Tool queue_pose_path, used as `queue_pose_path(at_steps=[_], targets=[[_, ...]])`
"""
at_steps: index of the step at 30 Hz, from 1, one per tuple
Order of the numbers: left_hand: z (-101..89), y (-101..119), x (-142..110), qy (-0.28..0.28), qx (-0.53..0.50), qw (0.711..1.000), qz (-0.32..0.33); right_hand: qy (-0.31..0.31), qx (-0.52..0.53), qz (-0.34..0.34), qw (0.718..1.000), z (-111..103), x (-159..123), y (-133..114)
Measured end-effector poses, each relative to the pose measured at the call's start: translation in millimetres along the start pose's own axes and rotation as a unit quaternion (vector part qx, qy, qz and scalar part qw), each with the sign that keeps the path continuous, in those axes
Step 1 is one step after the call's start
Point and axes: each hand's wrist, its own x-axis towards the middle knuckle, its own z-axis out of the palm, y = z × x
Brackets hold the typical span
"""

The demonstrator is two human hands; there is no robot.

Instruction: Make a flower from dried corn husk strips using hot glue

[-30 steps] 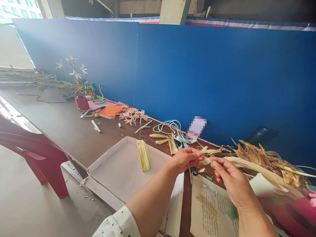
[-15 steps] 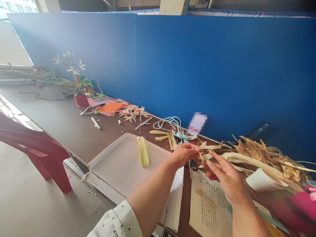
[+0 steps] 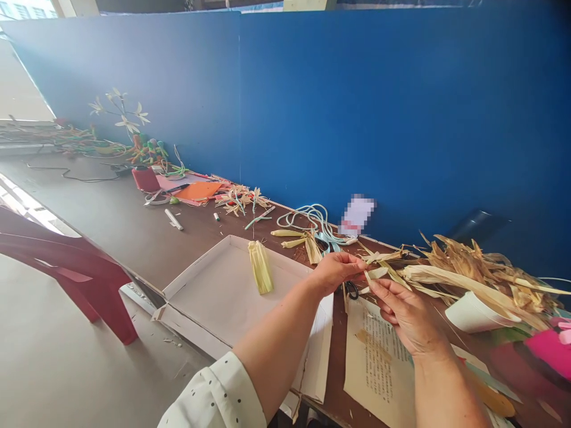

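Observation:
Over the right part of the table, my left hand is closed in a pinch on the upper end of a small, pale strip of corn husk. The fingers of my right hand pinch the strip's lower end. Just beyond my hands lie more dried corn husks, brown and cream, partly over a white paper cup on its side. Dark scissor handles show under my left hand. A folded yellow-green husk piece lies in a shallow white box lid.
A printed sheet lies below my right hand. Along the blue partition are light-blue cord, husk flowers, orange paper and a marker. A red plastic chair stands left. Something bright pink is at the right edge.
My right hand's fingers, stretched out before, have closed on the husk strip's lower end. My left hand keeps its pinch. The view has shifted slightly.

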Motion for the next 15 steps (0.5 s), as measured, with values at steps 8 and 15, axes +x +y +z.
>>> queue_pose_path(at_steps=[8,15], targets=[[0.8,1.0,-1.4,0.021,0.039,0.998,0.033,0.022,0.025,-0.03,0.999,1.7,2.9,2.8],[0.7,0.3,-2.2,0.045,0.078,0.994,0.058,0.115,0.006,-0.116,0.987,1.9,6.5,7.3]])
